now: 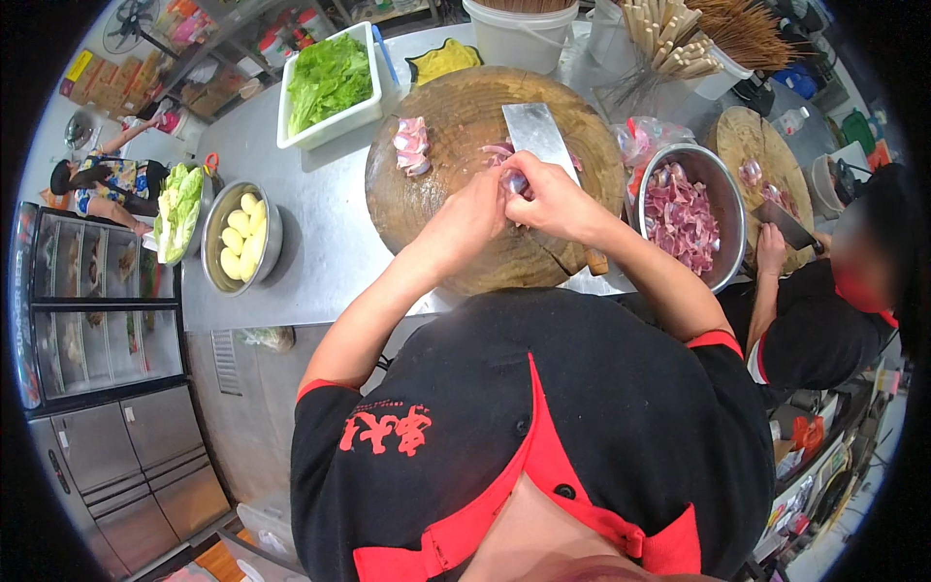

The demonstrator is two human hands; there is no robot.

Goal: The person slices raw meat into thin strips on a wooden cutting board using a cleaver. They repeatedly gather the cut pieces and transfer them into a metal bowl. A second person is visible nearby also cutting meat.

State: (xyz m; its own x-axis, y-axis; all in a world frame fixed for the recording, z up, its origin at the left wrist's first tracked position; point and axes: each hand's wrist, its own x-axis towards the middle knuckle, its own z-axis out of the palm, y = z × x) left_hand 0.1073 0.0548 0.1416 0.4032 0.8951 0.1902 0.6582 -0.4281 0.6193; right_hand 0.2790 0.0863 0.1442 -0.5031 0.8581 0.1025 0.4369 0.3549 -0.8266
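Both my left hand (474, 202) and my right hand (547, 198) meet over a round wooden chopping block (451, 109), gripping a small purplish piece of meat (515, 182), apparently a poultry gizzard, between the fingers. A cleaver (540, 131) lies flat on the block, its broad blade beyond my right hand and its wooden handle end showing near the block's front edge. My right hand and forearm hide its middle. Cut red meat (497, 151) rests beside the blade. Several pale pink gizzards (412, 147) sit in a short column at the block's left side.
Right of the block stands a steel bowl (737, 218) of cut meat; beyond it a co-worker (814, 320) holds a cleaver (787, 225) at another block (734, 138). Leftward are a steel bowl of peeled potatoes (244, 236) and a white tub of lettuce (331, 84). Skewers (669, 40) stand behind.
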